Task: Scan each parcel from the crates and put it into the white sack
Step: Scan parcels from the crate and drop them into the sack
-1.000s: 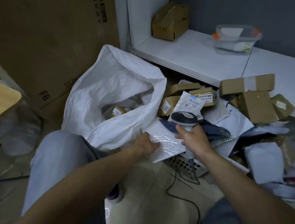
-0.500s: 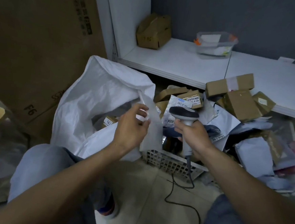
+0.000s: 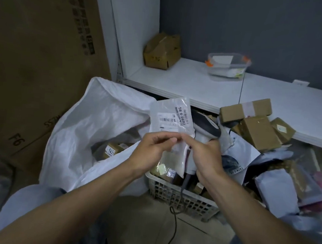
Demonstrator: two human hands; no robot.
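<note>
My left hand (image 3: 154, 152) pinches a flat white bubble-mailer parcel (image 3: 171, 120) and holds it upright, label side toward me, over the front of the white crate (image 3: 181, 198). My right hand (image 3: 204, 156) grips the handle of the grey barcode scanner (image 3: 206, 125), whose head sits just behind the parcel; its forefinger reaches over to touch the parcel's lower edge. The open white sack (image 3: 91, 120) stands to the left with a brown labelled box (image 3: 111, 150) inside it.
Brown boxes (image 3: 256, 127) and grey mailer bags (image 3: 278, 188) are heaped over the crates on the right. A white shelf (image 3: 188, 81) behind carries a cardboard box (image 3: 162, 50) and a clear tub (image 3: 228, 66). A large carton (image 3: 36, 54) stands on the left. The scanner cable (image 3: 173, 226) trails on the floor.
My left hand lifted the white parcel from the sack's edge and turned it upright, label facing me. My right hand brought the scanner closer, its forefinger now touching the parcel.
</note>
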